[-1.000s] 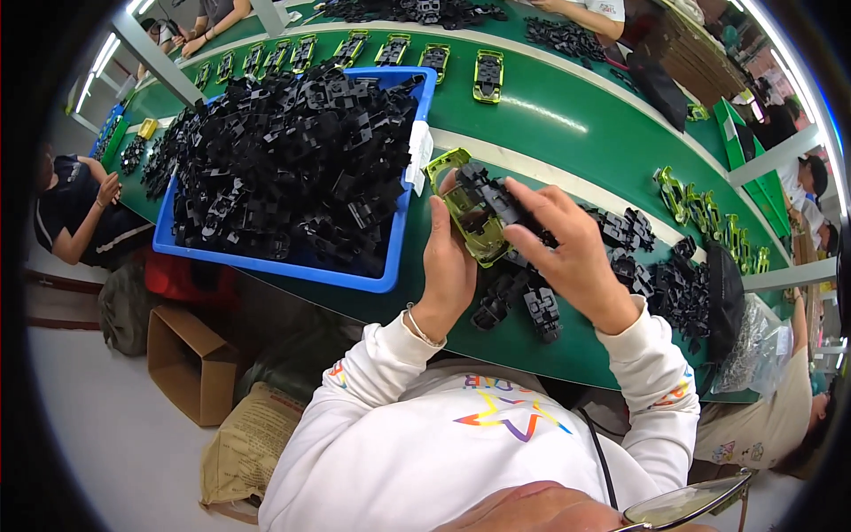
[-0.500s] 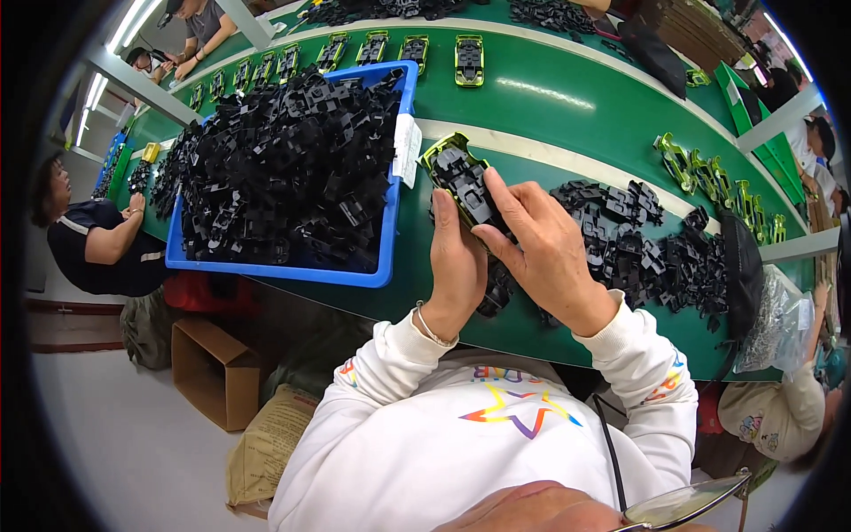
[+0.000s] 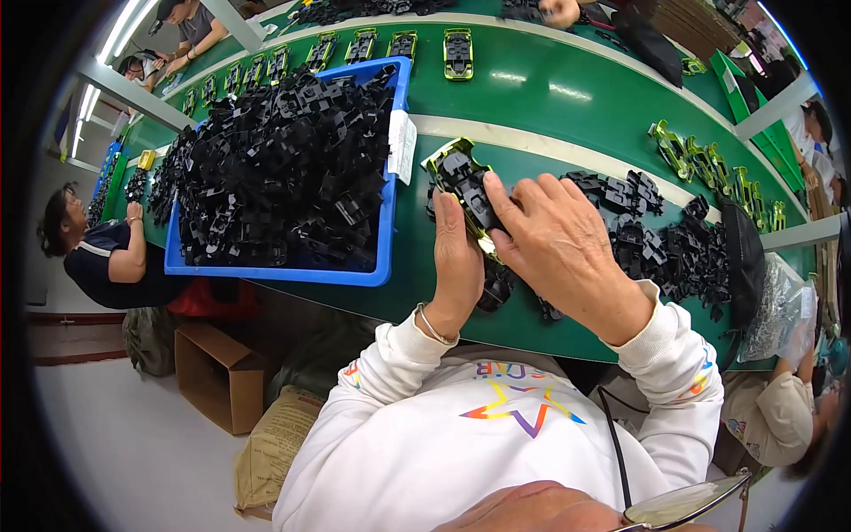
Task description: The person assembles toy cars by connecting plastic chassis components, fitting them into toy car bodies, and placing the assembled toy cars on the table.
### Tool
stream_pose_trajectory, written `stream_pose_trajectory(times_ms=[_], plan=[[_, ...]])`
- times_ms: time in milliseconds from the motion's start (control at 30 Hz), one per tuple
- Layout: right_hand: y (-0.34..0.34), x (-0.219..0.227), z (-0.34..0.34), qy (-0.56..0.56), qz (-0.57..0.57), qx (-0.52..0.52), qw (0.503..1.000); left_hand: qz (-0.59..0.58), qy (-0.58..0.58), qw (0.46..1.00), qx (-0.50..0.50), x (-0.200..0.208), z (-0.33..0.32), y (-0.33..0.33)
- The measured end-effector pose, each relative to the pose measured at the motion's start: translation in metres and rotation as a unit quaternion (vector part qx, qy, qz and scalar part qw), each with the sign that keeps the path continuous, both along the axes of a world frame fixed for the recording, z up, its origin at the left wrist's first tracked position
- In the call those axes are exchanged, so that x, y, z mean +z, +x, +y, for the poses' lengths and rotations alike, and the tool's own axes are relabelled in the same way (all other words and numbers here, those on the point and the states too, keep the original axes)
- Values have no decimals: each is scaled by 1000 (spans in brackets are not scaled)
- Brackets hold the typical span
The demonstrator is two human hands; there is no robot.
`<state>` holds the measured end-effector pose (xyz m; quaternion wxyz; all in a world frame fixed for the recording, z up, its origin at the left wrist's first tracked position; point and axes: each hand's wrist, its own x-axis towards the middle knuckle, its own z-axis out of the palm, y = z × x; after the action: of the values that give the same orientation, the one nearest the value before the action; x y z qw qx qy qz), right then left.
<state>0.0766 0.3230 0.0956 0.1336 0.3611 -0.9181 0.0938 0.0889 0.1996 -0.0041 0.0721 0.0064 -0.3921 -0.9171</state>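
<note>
A lime-green toy car body (image 3: 433, 163) with a black chassis (image 3: 461, 177) set in it is held, underside up, over the near edge of the green table. My left hand (image 3: 458, 266) wraps round it from below, thumb along its near left side. From the right, my right hand (image 3: 560, 238) is closed over the near end, its index finger pressing the black part. That hand hides some of the car's right side. Beneath the hands lie loose black chassis parts (image 3: 495, 289).
A blue bin (image 3: 384, 226) heaped with black parts stands at left. Green car bodies (image 3: 458, 55) line the far belt; others (image 3: 705, 167) stand at right beside a pile of black chassis (image 3: 651, 244). A black bag (image 3: 743, 257) sits right of it. Co-workers flank the tables.
My right hand has slid toward the near end and flattened over the car, with more green edge showing there. A co-worker's hand has come into view at the top right.
</note>
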Motion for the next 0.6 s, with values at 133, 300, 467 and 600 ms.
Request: stream_pose_trajectory(times_ms=[133, 300, 467, 600], plan=[[2, -4, 6, -56, -10, -14, 998, 23, -15, 1000, -11, 11, -1, -4], [10, -9, 3, 0, 52, -19, 998, 10, -59, 998, -12, 2, 1, 1], [11, -2, 8, 63, 81, -18, 995, 21, -100, 995, -13, 12, 5, 0], [15, -6, 9, 82, 100, -21, 991, 18, -113, 993, -26, 12, 8, -1]])
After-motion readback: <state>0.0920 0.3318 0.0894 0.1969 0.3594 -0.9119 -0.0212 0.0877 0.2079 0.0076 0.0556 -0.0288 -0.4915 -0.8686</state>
